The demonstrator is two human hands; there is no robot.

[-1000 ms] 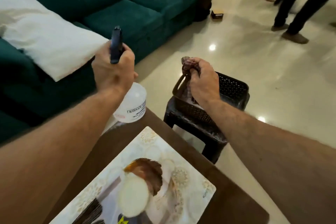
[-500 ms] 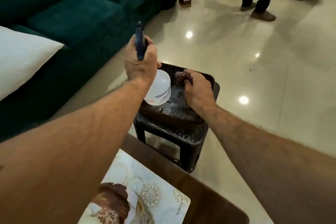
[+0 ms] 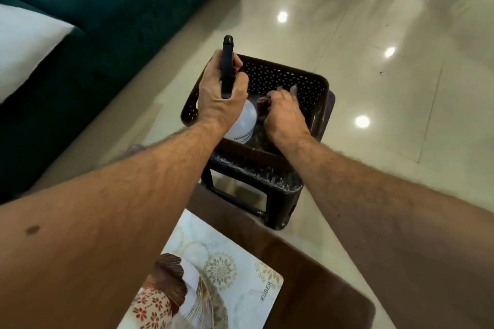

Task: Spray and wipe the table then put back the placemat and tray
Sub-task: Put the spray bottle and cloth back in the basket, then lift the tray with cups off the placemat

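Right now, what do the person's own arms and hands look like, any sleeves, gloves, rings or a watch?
Both forearms are bare to the frame's edge, with no sleeves in view. The left hand and right hand wear no gloves, and no ring, watch or band shows on either wrist. The forearms are hairy, and the left forearm carries one small dark oval mark. Fingertips of the right hand are partly hidden.

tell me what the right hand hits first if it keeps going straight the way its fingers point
Most likely the perforated far wall of the dark basket: the right hand, holding a reddish cloth, points at it from inside, though depth is hard to judge.
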